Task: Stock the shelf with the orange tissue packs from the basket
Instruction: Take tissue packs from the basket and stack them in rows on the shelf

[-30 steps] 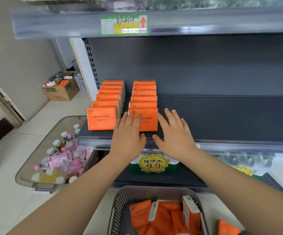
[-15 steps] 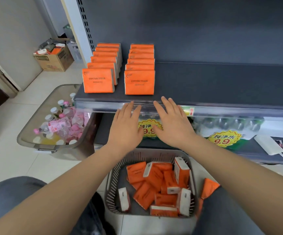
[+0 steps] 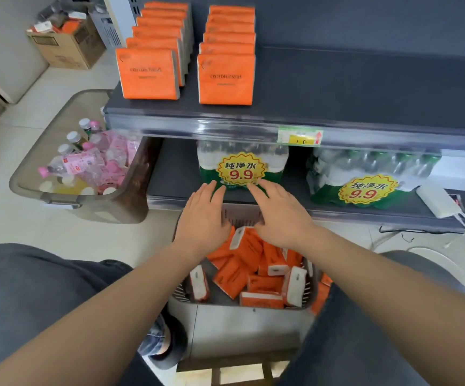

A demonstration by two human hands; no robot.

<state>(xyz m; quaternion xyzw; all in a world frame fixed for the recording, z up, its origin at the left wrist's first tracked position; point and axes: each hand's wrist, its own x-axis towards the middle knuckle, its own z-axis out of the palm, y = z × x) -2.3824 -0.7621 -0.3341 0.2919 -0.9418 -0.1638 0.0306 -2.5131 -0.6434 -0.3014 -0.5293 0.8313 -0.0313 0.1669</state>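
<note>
Two rows of orange tissue packs stand upright on the dark shelf [image 3: 351, 87]: a left row [image 3: 149, 73] and a right row [image 3: 226, 78], several packs each. Below, a grey basket [image 3: 242, 214] on the floor holds several loose orange tissue packs [image 3: 249, 270] lying at odd angles. My left hand [image 3: 202, 218] and my right hand [image 3: 280, 215] hover palms down over the basket's far rim, fingers spread, holding nothing. One more orange pack [image 3: 320, 291] lies just outside the basket on its right.
A clear bin [image 3: 86, 203] of pink and yellow bottles sits on the floor at left. Shrink-wrapped water packs [image 3: 242, 168] with 9.9 tags fill the lower shelf. A cardboard box [image 3: 67, 43] stands far left. A white power bank [image 3: 438, 200] with cable lies at right. My knees flank the basket.
Both hands have come down from the front of the shelf's right row to above the basket. The view has tilted down, showing more of the basket and my legs.
</note>
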